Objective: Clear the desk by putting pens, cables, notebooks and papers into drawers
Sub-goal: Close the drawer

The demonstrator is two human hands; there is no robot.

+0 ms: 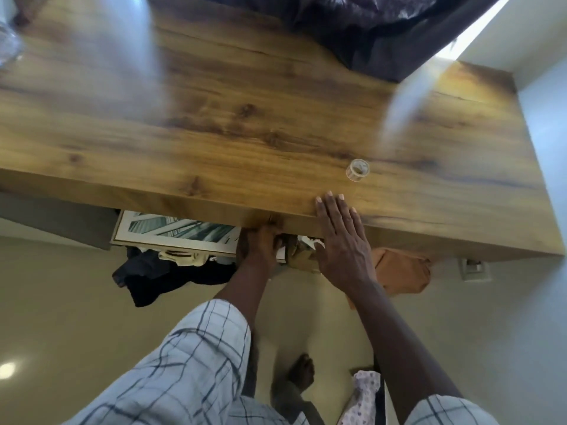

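Observation:
The wooden desk (245,118) fills the upper view. Under its front edge a drawer (171,240) stands partly pulled out, with a white-bordered picture or book (181,230) lying in it. My left hand (260,243) reaches into the drawer beneath the desk edge; its fingers are hidden, so I cannot tell what they hold. My right hand (340,240) lies flat with straight fingers over the desk's front edge. A small roll of clear tape (357,170) sits on the desk just beyond my right fingertips.
Dark fabric (383,29) lies on the far side of the desk. A glass object (9,44) stands at the far left. On the floor under the desk are dark clothes (171,277) and an orange cloth (402,274). A wall socket (474,268) is at right.

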